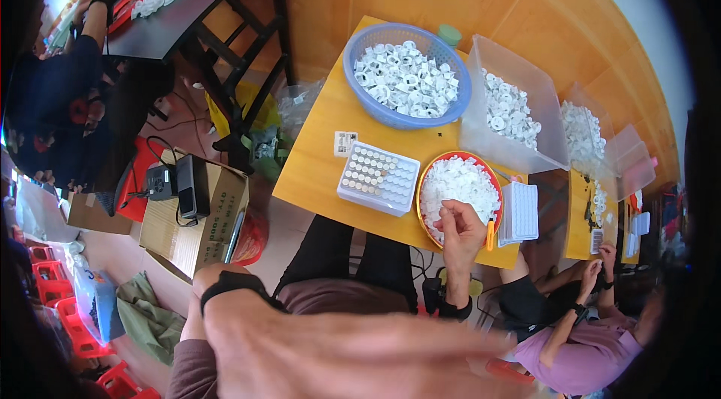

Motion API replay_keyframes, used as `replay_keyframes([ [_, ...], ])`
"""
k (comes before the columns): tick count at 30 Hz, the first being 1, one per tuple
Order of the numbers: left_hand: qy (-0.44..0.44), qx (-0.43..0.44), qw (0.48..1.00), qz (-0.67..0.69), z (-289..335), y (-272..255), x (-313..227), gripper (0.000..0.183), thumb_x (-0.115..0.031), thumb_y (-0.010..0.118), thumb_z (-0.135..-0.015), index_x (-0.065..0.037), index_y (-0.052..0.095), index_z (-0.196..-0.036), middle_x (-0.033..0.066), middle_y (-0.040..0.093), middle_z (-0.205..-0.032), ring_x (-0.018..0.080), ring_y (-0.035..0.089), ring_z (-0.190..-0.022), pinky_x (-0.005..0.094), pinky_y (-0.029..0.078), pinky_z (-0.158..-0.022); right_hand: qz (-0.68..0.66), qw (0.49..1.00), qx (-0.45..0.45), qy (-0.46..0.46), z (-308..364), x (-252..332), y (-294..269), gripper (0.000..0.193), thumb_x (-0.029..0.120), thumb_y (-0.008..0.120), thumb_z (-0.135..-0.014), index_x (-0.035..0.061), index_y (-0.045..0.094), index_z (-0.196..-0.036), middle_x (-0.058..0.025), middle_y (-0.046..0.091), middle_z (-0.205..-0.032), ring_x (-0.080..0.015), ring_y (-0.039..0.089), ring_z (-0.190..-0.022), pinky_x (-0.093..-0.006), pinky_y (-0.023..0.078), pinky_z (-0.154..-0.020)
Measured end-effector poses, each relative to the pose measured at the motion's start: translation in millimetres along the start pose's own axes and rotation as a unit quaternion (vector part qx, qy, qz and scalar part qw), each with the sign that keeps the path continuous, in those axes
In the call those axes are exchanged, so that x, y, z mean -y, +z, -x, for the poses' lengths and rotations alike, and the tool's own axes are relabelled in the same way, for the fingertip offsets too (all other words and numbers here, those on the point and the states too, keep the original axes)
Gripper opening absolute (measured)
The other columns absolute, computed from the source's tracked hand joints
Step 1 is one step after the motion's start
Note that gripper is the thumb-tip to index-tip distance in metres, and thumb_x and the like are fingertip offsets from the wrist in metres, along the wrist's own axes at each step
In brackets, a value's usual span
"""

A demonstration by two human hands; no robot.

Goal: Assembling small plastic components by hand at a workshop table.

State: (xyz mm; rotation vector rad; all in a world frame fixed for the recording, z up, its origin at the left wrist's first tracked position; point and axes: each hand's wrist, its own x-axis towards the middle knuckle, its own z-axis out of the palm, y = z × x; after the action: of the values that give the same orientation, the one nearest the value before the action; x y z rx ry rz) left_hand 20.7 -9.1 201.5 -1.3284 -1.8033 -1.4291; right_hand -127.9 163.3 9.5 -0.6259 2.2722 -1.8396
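Right hand [460,230] pinching small white part over orange bowl [425,181]; left hand [338,354] spread, blurred. Parts light, rigid; fingertip grip suits.

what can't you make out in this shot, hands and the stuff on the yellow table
- Left hand, head view: close to the lens and motion-blurred, so its fingers and grip cannot be told.
- Right hand: fingers curled over the orange bowl; whether they pinch a white piece is too small to see.
- White pieces in the blue basket: too small to tell their exact shape.
- Grid tray: what fills its slots is unclear.
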Motion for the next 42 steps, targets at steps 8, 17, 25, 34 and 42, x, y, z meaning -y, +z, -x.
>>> replay_keyframes([
  [8, -0.357, -0.380, 0.853, 0.003, 103.6, 3.3, 16.3, 0.044, -0.030, 0.045, -0.091, 0.009, 0.056, -0.108, 0.0168, 0.063, -0.094, 0.0235, 0.060, -0.092, 0.0295, 0.045, -0.081, -0.007, 1.000, 0.004, 0.012, -6.8, -9.6, 9.3, 0.009, -0.002, 0.058, -0.080, -0.0023, 0.062, -0.089, -0.0049, 0.058, -0.074, -0.0090, 0.057, -0.059, -0.0203, 0.045, -0.053],
  [17, -0.529, -0.536, 0.658, 0.024, 192.5, 16.0, 57.9, 0.025, -0.014, 0.047, -0.091, 0.002, 0.058, -0.106, 0.0107, 0.064, -0.095, 0.0156, 0.061, -0.088, 0.0263, 0.046, -0.079, 0.068, 0.991, 0.091, -0.066, -41.5, 6.3, 47.9, 0.011, -0.002, 0.060, -0.077, -0.0013, 0.061, -0.089, -0.0073, 0.057, -0.073, -0.0121, 0.057, -0.058, -0.0223, 0.043, -0.051],
  [25, -0.518, -0.506, 0.689, -0.026, 196.2, 16.0, 95.5, 0.042, -0.009, 0.053, -0.086, -0.001, 0.043, -0.126, 0.0102, 0.050, -0.116, 0.0162, 0.050, -0.103, 0.0277, 0.042, -0.088, 0.159, 0.955, 0.219, -0.118, -83.9, 53.6, 23.7, 0.017, 0.008, 0.064, -0.074, 0.0015, 0.062, -0.089, -0.0112, 0.056, -0.074, -0.0238, 0.056, -0.065, -0.0311, 0.044, -0.060],
  [34, -0.531, -0.523, 0.666, -0.022, 208.9, 24.5, 85.1, 0.029, -0.016, 0.052, -0.089, 0.000, 0.054, -0.113, 0.0086, 0.058, -0.103, 0.0158, 0.057, -0.092, 0.0265, 0.046, -0.079, 0.337, 0.895, 0.232, -0.176, -177.1, 57.1, 58.4, 0.016, 0.015, 0.062, -0.074, 0.0051, 0.065, -0.086, -0.0161, 0.062, -0.083, -0.0311, 0.061, -0.080, -0.0382, 0.047, -0.070],
  [42, -0.501, -0.579, 0.643, -0.020, 215.0, 30.0, 68.0, 0.020, -0.014, 0.051, -0.089, 0.000, 0.059, -0.101, 0.0078, 0.062, -0.091, 0.0139, 0.059, -0.083, 0.0258, 0.046, -0.077, 0.447, 0.860, 0.235, -0.071, -206.6, 3.5, 121.4, 0.017, 0.020, 0.071, -0.065, 0.0104, 0.067, -0.078, -0.0133, 0.065, -0.088, -0.0297, 0.062, -0.085, -0.0375, 0.049, -0.075],
])
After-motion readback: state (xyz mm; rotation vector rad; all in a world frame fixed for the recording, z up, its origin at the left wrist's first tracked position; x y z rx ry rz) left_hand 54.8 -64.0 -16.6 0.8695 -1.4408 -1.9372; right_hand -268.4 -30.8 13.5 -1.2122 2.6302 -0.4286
